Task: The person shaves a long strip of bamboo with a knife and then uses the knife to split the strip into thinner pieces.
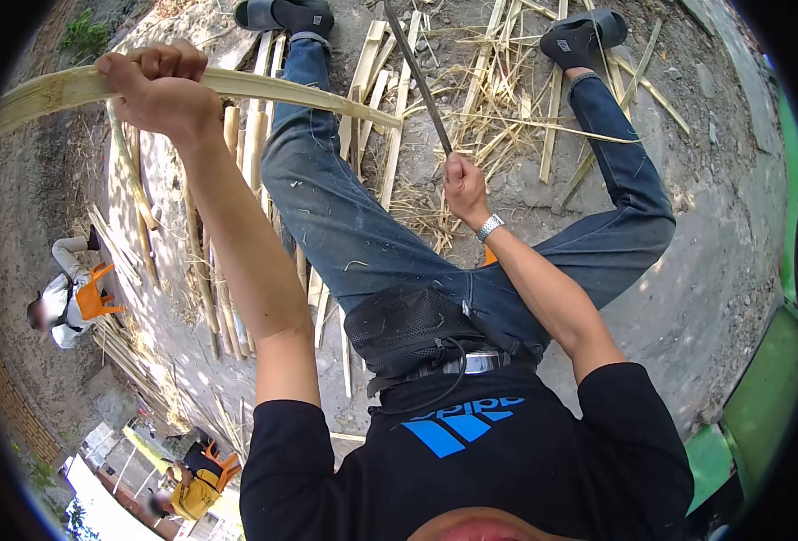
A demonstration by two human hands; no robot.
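The person sits with legs wide apart. The left hand (160, 86) is shut tight around a long, pale bamboo strip (277, 90). It holds the strip up high, out to the left side. The strip bends a little, and one end reaches over the left leg.

The right hand (465, 185) is shut around the handle of a long knife (417, 79). The blade points away from the body, between the legs. It does not touch the strip. The blade looks thin from here, so I cannot tell which way the sharp side faces.

On the ground lie lots of cut bamboo pieces (390, 153) and dry shavings (498, 117). Two other people (61, 302) sit far off to the left.

I think this is a pause between cuts, with the strip lifted for a look and the knife waiting. The next move calls for bringing strip and blade together slowly, with the left fingers well away from the edge.
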